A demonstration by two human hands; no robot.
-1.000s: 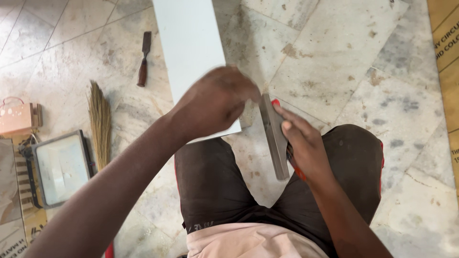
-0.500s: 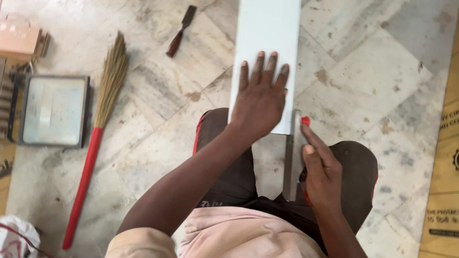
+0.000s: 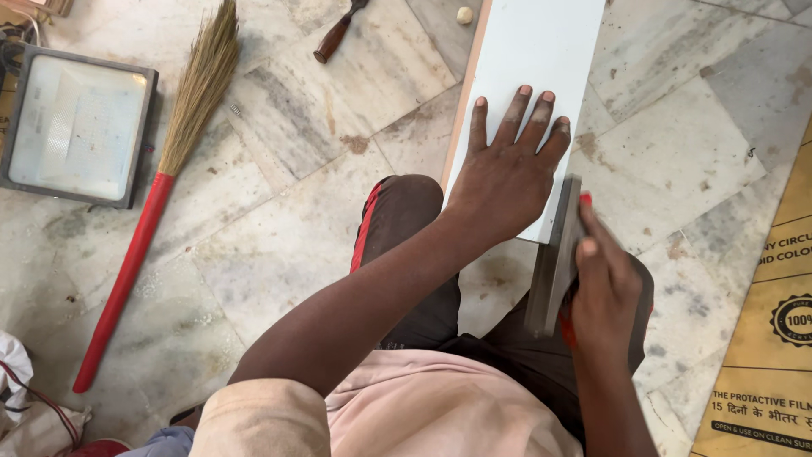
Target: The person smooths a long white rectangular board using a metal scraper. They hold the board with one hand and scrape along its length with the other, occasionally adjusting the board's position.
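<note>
Two hands on one job, looking straight down from the head view. Closest to the camera, the right hand (image 3: 605, 300) has its fingers (image 3: 592, 228) wrapped around a flat grey file (image 3: 554, 258) with a red handle end, index finger stretched along the top. That file sits against the near right corner of the white laminated board (image 3: 529, 59), right at its edge. Just left of it, the left hand (image 3: 503, 173) lies palm-down on the board, fingers (image 3: 512, 118) spread flat and released, not gripping anything, just pressing on the surface. The board's near end rests around the knees of the person, who wears dark trousers with a red stripe (image 3: 368, 224), and the rest runs away over the marble floor (image 3: 288, 245) to the top of the frame.

Further left, a grass broom with a red handle (image 3: 139, 237) lies diagonally on the floor, and beyond it sits a square floodlight (image 3: 74, 125) face up. Up top, a wooden-handled chisel (image 3: 337, 34) lies near the board's left edge. A brown printed cardboard sheet (image 3: 774, 338) covers the floor on the right.
</note>
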